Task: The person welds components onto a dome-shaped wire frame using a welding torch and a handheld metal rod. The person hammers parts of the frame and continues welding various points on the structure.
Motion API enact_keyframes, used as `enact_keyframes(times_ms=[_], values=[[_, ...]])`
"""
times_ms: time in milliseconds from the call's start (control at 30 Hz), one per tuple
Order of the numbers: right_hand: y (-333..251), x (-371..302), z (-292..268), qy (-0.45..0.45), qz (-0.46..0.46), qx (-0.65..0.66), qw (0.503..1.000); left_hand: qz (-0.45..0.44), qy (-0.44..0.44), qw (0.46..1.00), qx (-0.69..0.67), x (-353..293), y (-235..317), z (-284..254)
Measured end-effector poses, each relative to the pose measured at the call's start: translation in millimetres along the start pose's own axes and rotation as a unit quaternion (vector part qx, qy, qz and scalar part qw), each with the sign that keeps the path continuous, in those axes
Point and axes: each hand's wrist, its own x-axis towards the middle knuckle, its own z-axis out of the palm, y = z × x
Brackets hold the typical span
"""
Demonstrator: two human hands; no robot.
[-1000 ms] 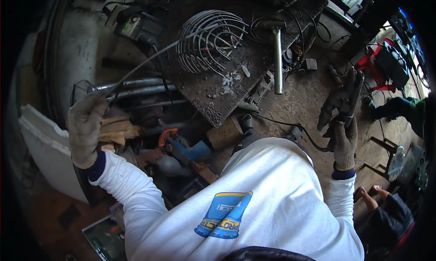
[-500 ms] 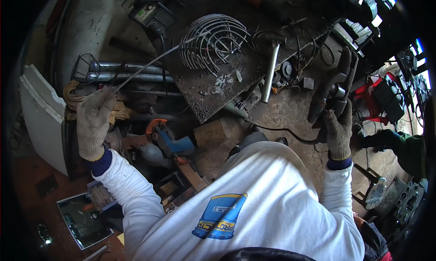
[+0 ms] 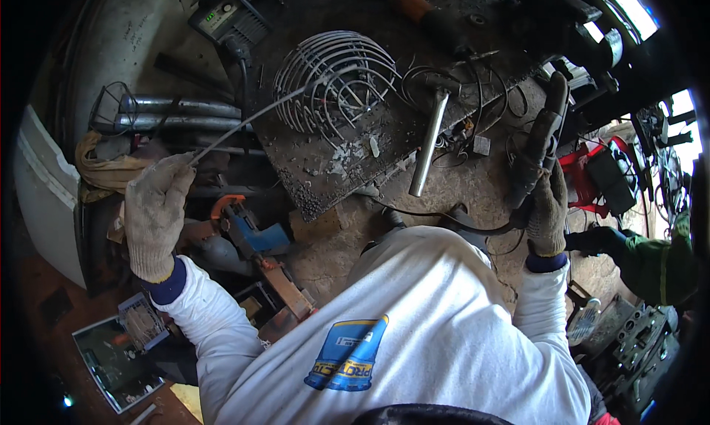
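Note:
My left hand [image 3: 157, 214], in a knitted work glove, pinches the near end of a thin grey welding rod [image 3: 248, 120]. The rod slants up to the right, its far end over a round cage of curved metal bars [image 3: 333, 77] on the dark workbench [image 3: 303, 170]. My right hand [image 3: 547, 214], gloved too, is closed round a dark, clamp-like electrode holder [image 3: 538, 148], raised right of the bench. A black cable [image 3: 473, 225] runs leftward from the holder's lower end. A silvery metal tube with a crosspiece [image 3: 431, 144] lies on the bench's right edge, overhanging it.
A welding machine [image 3: 229, 22] stands at the bench's far left, near metal pipes [image 3: 181, 114]. An orange angle grinder [image 3: 414, 7] lies at the back. An orange and blue tool [image 3: 255, 233] is below the bench. Someone in a green sleeve [image 3: 654, 266] is at right.
The electrode holder has turned in my right hand, so its jaws show more edge-on. My left hand still holds the rod and has opened slightly. The view has shifted, moving the bench leftward.

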Motion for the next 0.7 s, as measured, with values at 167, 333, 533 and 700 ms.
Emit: enact_keyframes(times_ms=[167,333,533,700], values=[[5.7,51.3,-8.6,-0.122,0.0,0.006,0.993,-0.166,0.024,0.985,-0.04,1.7,62.9,29.7],[13.3,111.2,-21.8,-0.245,0.046,0.043,0.968,-0.382,-0.002,0.909,-0.167,-1.4,129.7,40.9],[18.5,184.8,-43.6,-0.401,0.103,0.108,0.904,-0.546,0.047,0.786,-0.285,18.2,209.7,-1.1],[18.3,219.2,-45.8,-0.414,0.12,0.112,0.895,-0.435,0.167,0.568,-0.678,-11.2,245.5,-12.3]])
